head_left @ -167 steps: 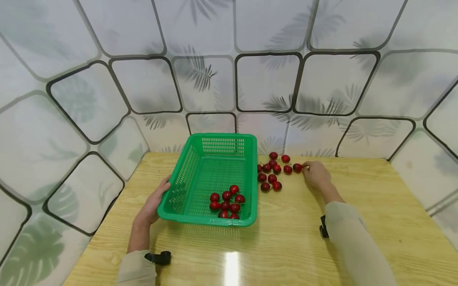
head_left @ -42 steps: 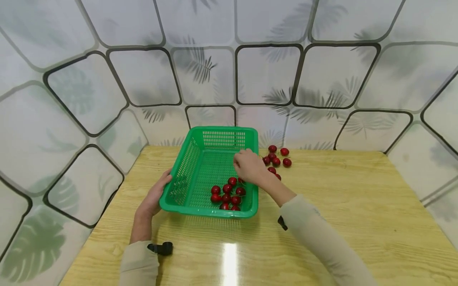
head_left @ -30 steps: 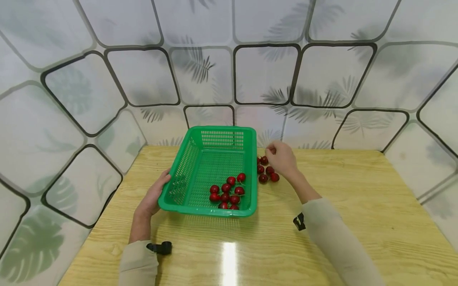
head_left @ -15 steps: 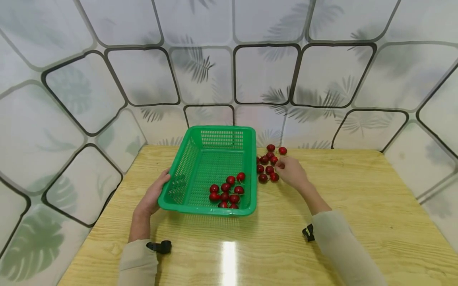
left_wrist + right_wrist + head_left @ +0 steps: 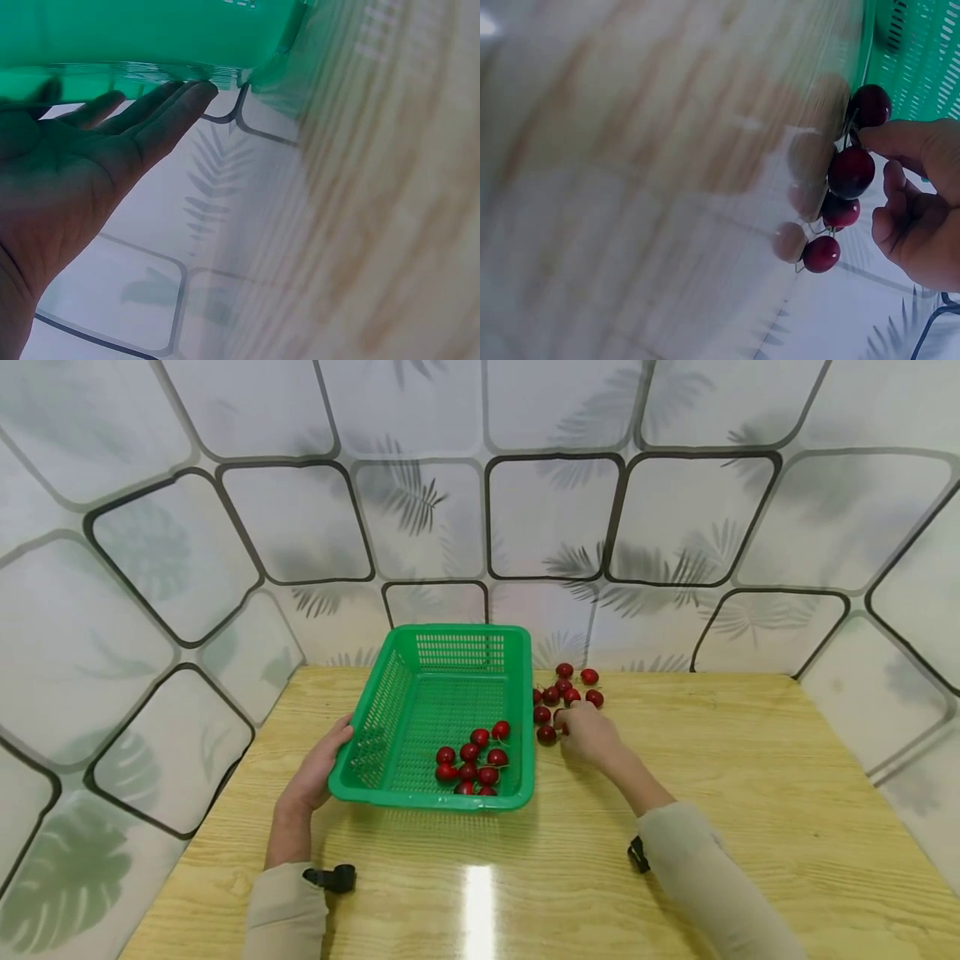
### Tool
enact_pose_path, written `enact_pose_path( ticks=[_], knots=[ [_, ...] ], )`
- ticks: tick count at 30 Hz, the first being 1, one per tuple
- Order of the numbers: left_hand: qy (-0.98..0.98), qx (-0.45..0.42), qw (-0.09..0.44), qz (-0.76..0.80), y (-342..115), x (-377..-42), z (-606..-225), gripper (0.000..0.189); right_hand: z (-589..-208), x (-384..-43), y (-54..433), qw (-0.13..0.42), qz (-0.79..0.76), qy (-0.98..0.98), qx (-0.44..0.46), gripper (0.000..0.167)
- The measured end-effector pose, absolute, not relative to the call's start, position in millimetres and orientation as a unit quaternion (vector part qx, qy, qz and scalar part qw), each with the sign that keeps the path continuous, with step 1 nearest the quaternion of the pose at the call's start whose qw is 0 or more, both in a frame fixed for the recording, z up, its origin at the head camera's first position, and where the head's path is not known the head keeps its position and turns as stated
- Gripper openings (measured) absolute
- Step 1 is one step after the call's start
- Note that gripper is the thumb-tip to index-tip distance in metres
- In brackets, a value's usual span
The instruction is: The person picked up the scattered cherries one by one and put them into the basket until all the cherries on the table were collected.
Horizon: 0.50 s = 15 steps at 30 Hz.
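Note:
A green plastic basket (image 5: 431, 799) stands on the wooden table with several red cherries (image 5: 468, 772) near its front right corner. My left hand (image 5: 315, 772) rests against the basket's left side; in the left wrist view its extended fingers (image 5: 176, 124) touch the green wall. Right of the basket lies a cluster of cherries (image 5: 551, 695), and my right hand (image 5: 592, 735) reaches into its near side. In the right wrist view one fingertip meets a stem beside a dark cherry (image 5: 851, 172), other fingers curled behind; whether they pinch it I cannot tell.
A light wall covering (image 5: 555, 518) with dark outlined shapes and leaf prints rises behind the wooden table (image 5: 735, 777). More cherries (image 5: 822, 254) lie behind the one at my fingers. Black straps with small devices (image 5: 330, 878) sit at both sleeve cuffs.
The right hand passed over the basket, where one more cherry now lies, then went back to the cluster. Over the last half second it moved left among the near cherries. The left hand stayed.

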<state>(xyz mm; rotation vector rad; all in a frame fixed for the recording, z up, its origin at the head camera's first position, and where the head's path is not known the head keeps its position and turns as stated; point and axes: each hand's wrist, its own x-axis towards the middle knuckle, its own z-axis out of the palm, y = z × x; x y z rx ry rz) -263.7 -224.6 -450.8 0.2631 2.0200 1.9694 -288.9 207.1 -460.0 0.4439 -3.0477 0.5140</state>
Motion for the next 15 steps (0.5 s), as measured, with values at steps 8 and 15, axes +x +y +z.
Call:
enact_pose_path(
  ticks=[8, 15],
  knots=[
    [0.703, 0.092, 0.158, 0.687, -225.1, -263.5, -448.9, 0.063, -467.2, -292.0, 202.9, 0.03, 0.12, -0.977, 0.173, 0.02],
    [0.705, 0.088, 0.158, 0.686, -225.1, -262.9, -448.4, 0.063, -468.4, -290.0, 203.3, 0.059, 0.064, -0.975, 0.206, 0.018]
  ],
)
